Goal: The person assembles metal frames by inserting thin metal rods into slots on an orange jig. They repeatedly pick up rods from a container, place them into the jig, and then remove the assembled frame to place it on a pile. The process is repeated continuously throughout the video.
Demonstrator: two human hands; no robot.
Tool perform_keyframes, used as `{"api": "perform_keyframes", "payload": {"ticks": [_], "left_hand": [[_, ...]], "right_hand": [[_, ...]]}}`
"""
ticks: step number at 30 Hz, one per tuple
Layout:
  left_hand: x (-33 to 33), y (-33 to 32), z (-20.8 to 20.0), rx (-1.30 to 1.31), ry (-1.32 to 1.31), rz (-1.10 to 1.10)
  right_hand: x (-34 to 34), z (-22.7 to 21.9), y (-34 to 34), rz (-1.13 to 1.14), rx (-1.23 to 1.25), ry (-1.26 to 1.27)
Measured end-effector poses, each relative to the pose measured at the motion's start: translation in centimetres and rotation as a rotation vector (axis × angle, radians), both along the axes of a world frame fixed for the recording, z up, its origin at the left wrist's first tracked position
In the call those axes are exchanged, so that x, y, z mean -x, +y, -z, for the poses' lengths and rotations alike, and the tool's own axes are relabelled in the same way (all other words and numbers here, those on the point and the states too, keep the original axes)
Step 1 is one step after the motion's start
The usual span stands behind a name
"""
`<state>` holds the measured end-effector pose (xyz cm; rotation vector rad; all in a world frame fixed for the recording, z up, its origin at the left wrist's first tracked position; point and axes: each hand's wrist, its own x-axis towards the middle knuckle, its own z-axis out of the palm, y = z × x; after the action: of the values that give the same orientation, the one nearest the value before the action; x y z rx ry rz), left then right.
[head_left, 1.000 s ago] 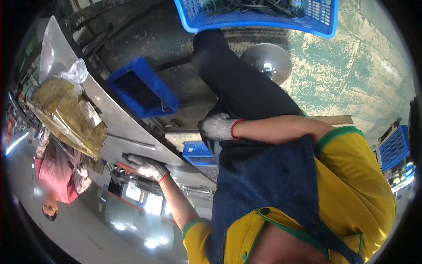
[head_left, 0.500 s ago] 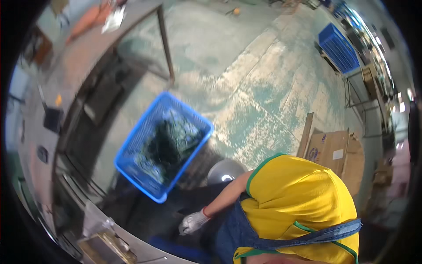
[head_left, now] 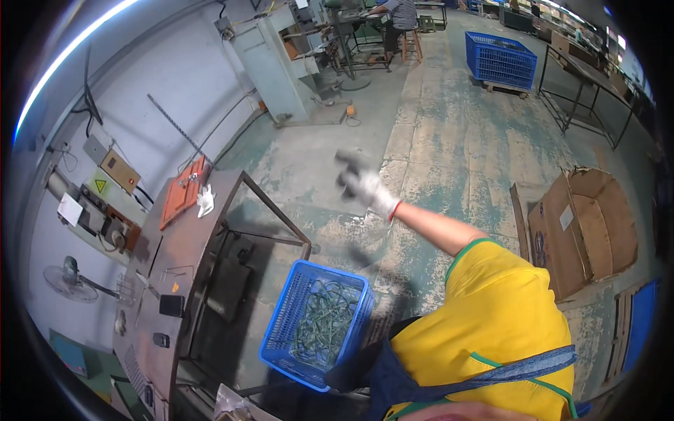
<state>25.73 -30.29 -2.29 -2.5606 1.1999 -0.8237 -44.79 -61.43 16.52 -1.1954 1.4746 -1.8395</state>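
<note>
My right hand (head_left: 368, 191), in a white glove with a red cuff, is stretched out over the floor beyond the blue basket. Motion smears its fingers. A dark grey blurred shape (head_left: 349, 172) shows at the fingertips; whether it is a held thing or part of the glove I cannot tell. Below the hand, the blue plastic basket (head_left: 282, 312) stands beside the table and contains a tangle of thin green loops or strips (head_left: 324, 323). The right hand does not touch it. My left hand is not in view.
At left, a metal table (head_left: 144, 330) carries an orange-red board (head_left: 184, 193), a white glove (head_left: 205, 201) and small black items. An open cardboard box (head_left: 554, 238) stands at right. Farther off are a big blue crate (head_left: 500, 62), a workbench (head_left: 597, 77) and a seated person (head_left: 401, 21).
My view has lifted, bringing in more of the room. My right hand has moved from low beside the basket, up and outward past it. The basket now appears lower and farther right.
</note>
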Motion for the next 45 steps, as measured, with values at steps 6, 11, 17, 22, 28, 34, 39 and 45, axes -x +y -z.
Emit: {"api": "perform_keyframes", "payload": {"ticks": [6, 11, 17, 22, 28, 34, 39, 45], "left_hand": [[0.2, -1.2, 0.3, 0.027, 0.090, 0.059], [1.0, -2.5, 0.6, 0.046, 0.142, 0.114], [-3.1, 2.3, 1.8, 0.136, 0.228, 0.051], [3.3, -1.1, -3.1, 0.381, 0.743, -0.058], [2.4, 0.6, -2.3, 0.398, 0.388, -0.248], [3.3, 1.4, -4.2, 0.444, 0.400, -0.230], [3.5, 1.6, -4.5, 0.466, 0.378, -0.229], [2.8, 1.1, -4.1, 0.551, 0.352, -0.174]], "right_hand": [[15.6, -10.5, 1.3, 0.499, 0.189, 0.277], [25.1, -16.6, 1.8, 0.864, 0.264, 0.492], [21.1, -21.8, 2.3, 1.019, -0.149, 1.020], [15.7, -11.6, 2.6, 0.502, 0.113, 0.870], [-8.2, 7.1, -3.3, -0.287, -0.010, 0.881], [-14.5, 10.8, -3.2, -0.460, -0.074, 0.956], [-14.3, 10.0, -5.4, -0.485, -0.090, 0.930], [-11.3, 4.4, -7.8, -0.517, -0.064, 0.622]]}}
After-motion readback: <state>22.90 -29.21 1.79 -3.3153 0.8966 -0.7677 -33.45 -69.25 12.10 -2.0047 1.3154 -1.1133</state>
